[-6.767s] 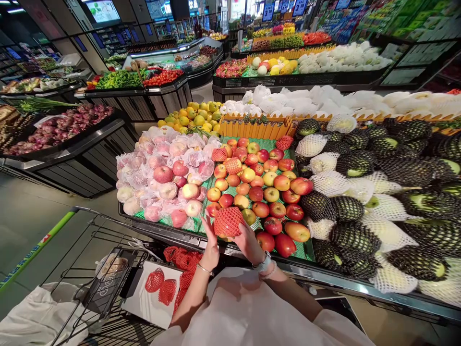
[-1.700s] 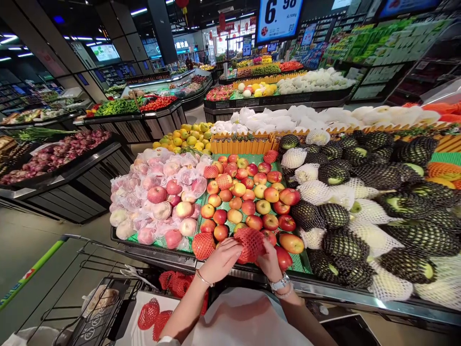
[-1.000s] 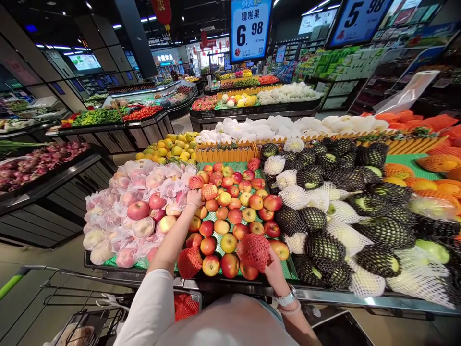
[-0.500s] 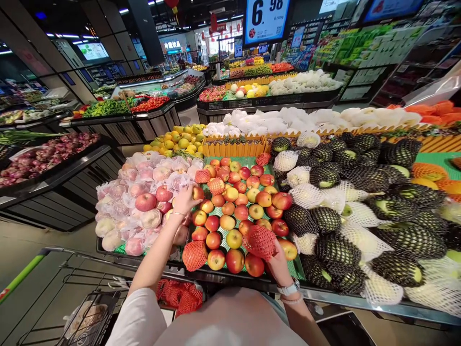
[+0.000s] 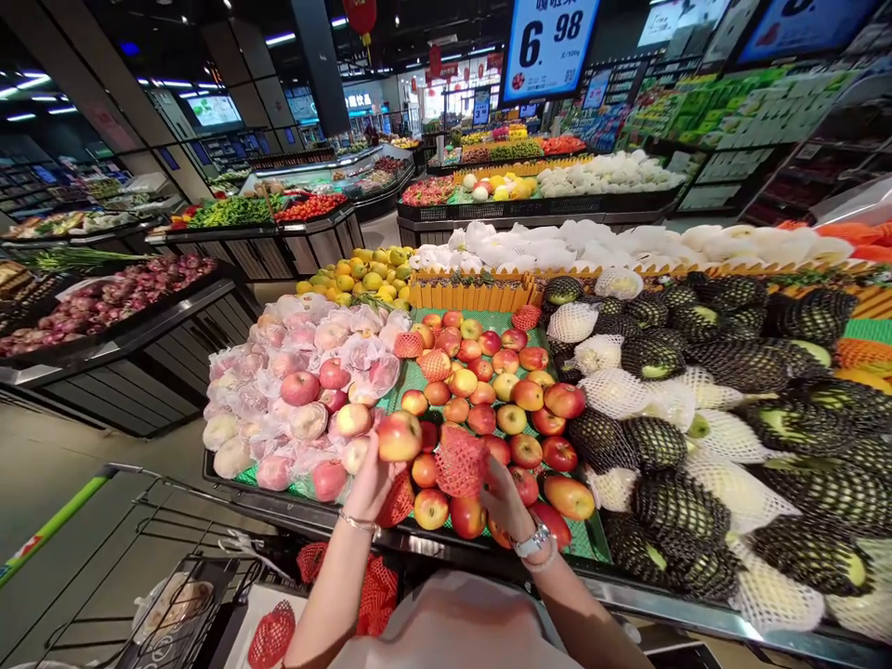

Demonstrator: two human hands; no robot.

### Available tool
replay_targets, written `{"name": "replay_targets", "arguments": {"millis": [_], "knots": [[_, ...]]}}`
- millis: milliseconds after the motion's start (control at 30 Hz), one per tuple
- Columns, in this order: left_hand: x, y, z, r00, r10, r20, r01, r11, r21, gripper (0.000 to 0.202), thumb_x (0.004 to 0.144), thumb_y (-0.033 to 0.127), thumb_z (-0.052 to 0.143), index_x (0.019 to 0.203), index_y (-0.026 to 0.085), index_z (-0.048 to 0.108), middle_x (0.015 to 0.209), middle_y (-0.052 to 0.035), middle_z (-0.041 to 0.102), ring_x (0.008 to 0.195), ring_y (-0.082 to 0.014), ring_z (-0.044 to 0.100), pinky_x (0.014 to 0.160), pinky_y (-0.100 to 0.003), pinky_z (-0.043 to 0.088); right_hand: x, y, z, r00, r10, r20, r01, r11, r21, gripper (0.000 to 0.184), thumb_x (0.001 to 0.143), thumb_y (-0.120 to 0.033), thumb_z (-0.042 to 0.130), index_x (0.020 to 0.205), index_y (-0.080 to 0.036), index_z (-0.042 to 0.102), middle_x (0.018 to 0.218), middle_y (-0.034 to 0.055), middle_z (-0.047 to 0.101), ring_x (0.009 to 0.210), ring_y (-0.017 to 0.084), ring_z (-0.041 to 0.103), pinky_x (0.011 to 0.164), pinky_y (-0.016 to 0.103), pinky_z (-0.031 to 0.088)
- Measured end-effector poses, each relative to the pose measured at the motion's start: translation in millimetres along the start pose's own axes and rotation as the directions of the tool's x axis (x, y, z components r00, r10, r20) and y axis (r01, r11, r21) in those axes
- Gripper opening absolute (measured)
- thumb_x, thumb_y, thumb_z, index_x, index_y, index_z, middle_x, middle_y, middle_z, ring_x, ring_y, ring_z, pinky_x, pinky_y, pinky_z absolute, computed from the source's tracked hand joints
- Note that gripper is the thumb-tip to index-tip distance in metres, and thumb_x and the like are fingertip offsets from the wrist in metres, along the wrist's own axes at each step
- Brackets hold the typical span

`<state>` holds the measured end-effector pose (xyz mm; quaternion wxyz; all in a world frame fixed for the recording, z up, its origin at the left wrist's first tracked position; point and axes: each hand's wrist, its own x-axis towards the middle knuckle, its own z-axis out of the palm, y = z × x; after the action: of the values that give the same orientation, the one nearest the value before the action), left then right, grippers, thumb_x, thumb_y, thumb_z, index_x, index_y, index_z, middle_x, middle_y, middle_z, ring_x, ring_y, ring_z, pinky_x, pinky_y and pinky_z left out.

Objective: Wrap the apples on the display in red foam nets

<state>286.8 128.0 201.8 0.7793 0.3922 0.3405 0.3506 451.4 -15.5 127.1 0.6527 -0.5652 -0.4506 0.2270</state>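
Observation:
My left hand [image 5: 376, 478] is closed around a red-and-yellow apple [image 5: 400, 436], lifted over the front left of the apple tray. A red foam net sleeve [image 5: 461, 462] is in my right hand [image 5: 507, 502], its fingers curled on the sleeve's right side. Whether anything sits inside that sleeve I cannot tell. Loose apples [image 5: 512, 420] lie below and behind both hands on a green mat [image 5: 413, 376]. Another red net sleeve [image 5: 399, 500] rests beside my left wrist, partly hidden. Further back, a few apples wear similar red nets [image 5: 436, 364].
Wrapped pale-pink fruit [image 5: 275, 358] is heaped on the left. Netted green melons [image 5: 659, 446] fill the right side. At the lower left stands a shopping cart [image 5: 139, 520]; red nets [image 5: 376, 595] lie below the display's metal front edge [image 5: 662, 587].
My left hand has picked up an apple and drawn it toward me and right. My right hand has brought the net sleeve left, close to the apple. The view has shifted slightly.

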Motion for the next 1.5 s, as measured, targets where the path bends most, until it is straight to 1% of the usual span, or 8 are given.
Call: {"name": "replay_targets", "arguments": {"millis": [133,300,567,867,1067,1200,1333,1500], "knots": [[-13,-29,2.1,0.995,-0.077,0.065,0.073,0.995,0.063,0.081,0.064,0.068,0.073,0.124,0.018,0.050,0.127,-0.0116,0.055,0.112,-0.0255,0.055,0.080,-0.030,0.051,6,-22,2,0.980,-0.152,0.131,0.166,0.980,-0.105,0.025,0.076,-0.015,0.057,0.096,-0.025,0.068,0.106,0.0051,0.066,0.104,0.024,0.061,0.094,0.037,0.051],[-9,-51,-2.5,0.996,0.028,0.083,-0.048,0.968,0.247,0.074,0.073,0.066,0.065,0.127,0.019,0.047,0.136,-0.0111,0.050,0.133,-0.0279,0.040,0.112,-0.039,0.032,5,-30,-2,0.915,-0.286,0.286,0.377,0.860,-0.345,0.014,0.079,-0.009,0.048,0.086,-0.016,0.058,0.101,0.0124,0.061,0.100,0.024,0.058,0.084,0.038,0.053],[-15,-66,-4.9,0.977,0.000,0.215,-0.086,0.917,0.390,0.069,0.074,0.062,0.066,0.124,0.017,0.050,0.139,-0.0136,0.046,0.134,-0.0290,0.037,0.117,-0.039,0.024,9,-33,3,0.876,-0.149,0.459,0.398,0.762,-0.511,0.016,0.069,-0.008,0.053,0.083,-0.016,0.051,0.091,0.0106,0.056,0.092,0.025,0.053,0.086,0.045,0.051],[-22,-80,-1.9,0.976,-0.154,0.155,0.158,0.987,-0.007,0.039,0.089,0.040,0.059,0.120,0.018,0.057,0.128,-0.0090,0.056,0.121,-0.0212,0.052,0.100,-0.030,0.043,9,-36,-1,0.903,0.026,0.429,0.188,0.873,-0.449,0.039,0.064,-0.010,0.058,0.103,-0.007,0.053,0.104,0.0196,0.059,0.098,0.031,0.059,0.085,0.047,0.053],[-27,-58,16.5,0.909,-0.414,0.042,0.402,0.845,-0.353,0.042,0.101,0.036,0.032,0.117,0.007,0.056,0.106,-0.0126,0.067,0.093,-0.0196,0.065,0.085,-0.033,0.052,-2,-30,-3,0.985,-0.088,0.149,0.115,0.977,-0.180,0.031,0.085,-0.027,0.062,0.112,-0.012,0.064,0.105,0.0122,0.068,0.095,0.023,0.066,0.081,0.035,0.057],[-32,-45,21.6,0.874,-0.479,0.082,0.469,0.785,-0.405,0.048,0.101,0.043,0.027,0.115,0.007,0.056,0.102,-0.0120,0.068,0.089,-0.0204,0.066,0.076,-0.032,0.054,-6,-33,-2,0.985,-0.173,-0.021,0.167,0.970,-0.177,0.015,0.091,-0.021,0.057,0.101,-0.018,0.068,0.100,0.0078,0.069,0.089,0.017,0.067,0.076,0.028,0.056],[-34,-46,22.6,0.868,-0.481,0.119,0.488,0.786,-0.380,0.056,0.098,0.054,0.025,0.115,0.011,0.056,0.099,-0.0120,0.067,0.079,-0.0211,0.066,0.058,-0.030,0.053,-6,-36,2,0.951,-0.302,0.066,0.308,0.907,-0.286,0.032,0.089,-0.016,0.059,0.120,-0.022,0.058,0.118,0.0092,0.061,0.106,0.019,0.059,0.089,0.035,0.050],[-33,-52,23.2,0.882,-0.451,0.134,0.467,0.807,-0.361,0.053,0.100,0.049,0.025,0.120,0.010,0.054,0.096,-0.0124,0.066,0.072,-0.0186,0.065,0.052,-0.027,0.051,-5,-39,12,0.952,-0.304,0.019,0.297,0.912,-0.284,0.037,0.089,-0.024,0.060,0.126,-0.027,0.051,0.123,0.0071,0.055,0.121,0.024,0.045,0.105,0.046,0.036]]}}
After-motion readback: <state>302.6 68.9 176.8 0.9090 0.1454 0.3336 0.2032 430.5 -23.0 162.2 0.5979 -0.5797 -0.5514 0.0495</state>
